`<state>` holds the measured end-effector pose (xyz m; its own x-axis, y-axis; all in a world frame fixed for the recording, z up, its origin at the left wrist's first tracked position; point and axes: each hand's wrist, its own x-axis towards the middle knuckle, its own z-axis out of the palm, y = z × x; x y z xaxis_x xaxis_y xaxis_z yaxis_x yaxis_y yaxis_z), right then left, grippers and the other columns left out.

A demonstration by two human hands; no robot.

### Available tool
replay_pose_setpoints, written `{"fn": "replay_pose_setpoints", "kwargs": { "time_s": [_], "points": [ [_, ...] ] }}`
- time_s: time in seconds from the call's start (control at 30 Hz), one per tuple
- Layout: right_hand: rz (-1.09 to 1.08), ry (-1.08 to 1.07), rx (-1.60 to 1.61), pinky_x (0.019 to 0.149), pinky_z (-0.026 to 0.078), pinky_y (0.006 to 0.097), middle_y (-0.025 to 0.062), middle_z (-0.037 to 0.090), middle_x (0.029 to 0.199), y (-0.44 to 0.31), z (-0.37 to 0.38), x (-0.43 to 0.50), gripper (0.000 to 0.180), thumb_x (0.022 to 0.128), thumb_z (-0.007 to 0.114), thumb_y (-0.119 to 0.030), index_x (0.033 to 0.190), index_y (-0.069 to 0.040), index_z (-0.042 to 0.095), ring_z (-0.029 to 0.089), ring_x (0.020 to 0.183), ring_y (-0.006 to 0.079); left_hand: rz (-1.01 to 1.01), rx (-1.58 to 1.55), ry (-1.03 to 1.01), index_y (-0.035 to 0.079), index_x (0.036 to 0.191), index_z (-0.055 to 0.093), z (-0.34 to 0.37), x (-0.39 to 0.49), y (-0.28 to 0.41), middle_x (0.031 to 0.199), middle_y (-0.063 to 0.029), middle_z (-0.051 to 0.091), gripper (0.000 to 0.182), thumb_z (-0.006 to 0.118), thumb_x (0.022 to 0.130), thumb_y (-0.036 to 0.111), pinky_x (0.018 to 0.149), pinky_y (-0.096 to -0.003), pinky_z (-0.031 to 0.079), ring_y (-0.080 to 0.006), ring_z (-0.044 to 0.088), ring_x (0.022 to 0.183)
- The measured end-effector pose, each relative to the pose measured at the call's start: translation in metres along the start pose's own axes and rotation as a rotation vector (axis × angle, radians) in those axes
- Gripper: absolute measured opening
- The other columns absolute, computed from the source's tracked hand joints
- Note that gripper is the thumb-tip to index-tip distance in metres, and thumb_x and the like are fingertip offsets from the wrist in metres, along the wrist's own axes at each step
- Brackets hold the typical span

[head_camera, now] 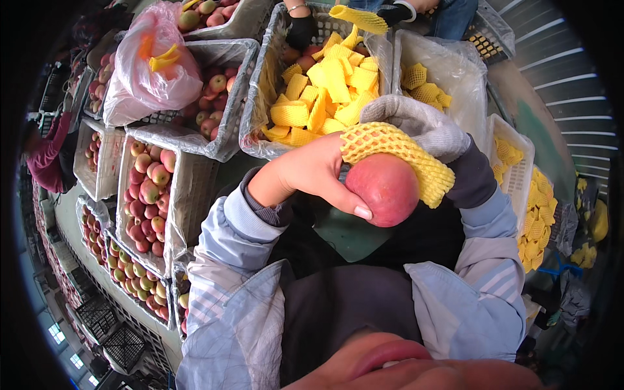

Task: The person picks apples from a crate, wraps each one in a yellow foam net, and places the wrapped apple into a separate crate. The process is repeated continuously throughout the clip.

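A red apple (385,190) is held up before my chest, partly wrapped by a yellow foam net sleeve (397,151). My bare left hand (317,170) grips the apple from the left, with the thumb on its near side. My right hand (419,124), in a grey knit glove, is at the far right side of the sleeve; its fingers curl behind the foam, and their exact hold is partly hidden. Beyond the hands, many flattened yellow foam sleeves (334,80) lie over apples in a plastic-lined crate (251,102).
Crates of loose apples (148,190) stand at the left, and a pink plastic bag (151,83) lies on one. Crates with foam-wrapped apples (536,219) are at the right. Across from me, a co-worker's black-gloved hands (302,31) are over the middle crate, one by a foam sleeve (360,19).
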<state>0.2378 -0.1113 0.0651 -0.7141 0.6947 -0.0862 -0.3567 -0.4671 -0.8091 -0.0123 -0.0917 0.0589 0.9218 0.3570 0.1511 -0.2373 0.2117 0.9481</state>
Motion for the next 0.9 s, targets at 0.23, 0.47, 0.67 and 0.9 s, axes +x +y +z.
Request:
{"fn": "replay_pose_setpoints", "kwargs": {
  "time_s": [0.23, 0.47, 0.67, 0.9],
  "points": [
    [-0.423, 0.636, -0.741, 0.101, 0.051, 0.0349, 0.0124, 0.063, 0.125, 0.011, 0.009, 0.005, 0.038, 0.091, 0.063, 0.000, 0.129, -0.002, 0.056, 0.063, 0.119, 0.0211, -0.028, 0.376, 0.690, -0.001, 0.135, 0.051, -0.016, 0.032, -0.037, 0.124, -0.0172, 0.064, 0.068, 0.083, 0.080, 0.023, 0.099, -0.0361, 0.049, -0.0286, 0.064, 0.112],
    [-0.506, 0.517, -1.432, 0.108, 0.047, 0.0376, 0.0176, 0.052, 0.146, -0.011, 0.013, 0.002, 0.080, 0.080, 0.076, -0.001, 0.150, -0.003, 0.038, 0.056, 0.131, 0.0335, -0.036, 0.679, 0.821, 0.005, 0.132, 0.055, -0.036, 0.043, -0.084, 0.119, -0.0207, 0.065, 0.057, 0.079, 0.083, 0.022, 0.093, -0.0388, 0.052, -0.0325, 0.066, 0.107],
    [-0.140, 0.287, -1.608, 0.107, 0.046, 0.0416, 0.0187, 0.055, 0.139, 0.027, -0.052, -0.008, 0.085, 0.074, 0.086, -0.029, 0.147, -0.013, 0.045, 0.055, 0.129, 0.0350, -0.310, 0.220, 0.563, -0.003, 0.133, 0.056, -0.019, 0.065, -0.093, 0.123, -0.0156, 0.065, 0.046, 0.065, 0.091, 0.014, 0.094, -0.0370, 0.053, -0.0245, 0.064, 0.111],
    [0.507, 1.169, -1.153, 0.106, 0.045, 0.0396, 0.0239, 0.059, 0.137, 0.045, -0.223, -0.071, 0.102, 0.072, 0.081, -0.056, 0.147, 0.000, 0.040, 0.058, 0.127, 0.0374, -0.089, 0.926, 1.178, -0.006, 0.128, 0.053, -0.113, 0.027, -0.067, 0.115, -0.0222, 0.069, 0.061, 0.071, 0.093, 0.040, 0.087, -0.0376, 0.055, -0.0305, 0.071, 0.102]
  ]
}}
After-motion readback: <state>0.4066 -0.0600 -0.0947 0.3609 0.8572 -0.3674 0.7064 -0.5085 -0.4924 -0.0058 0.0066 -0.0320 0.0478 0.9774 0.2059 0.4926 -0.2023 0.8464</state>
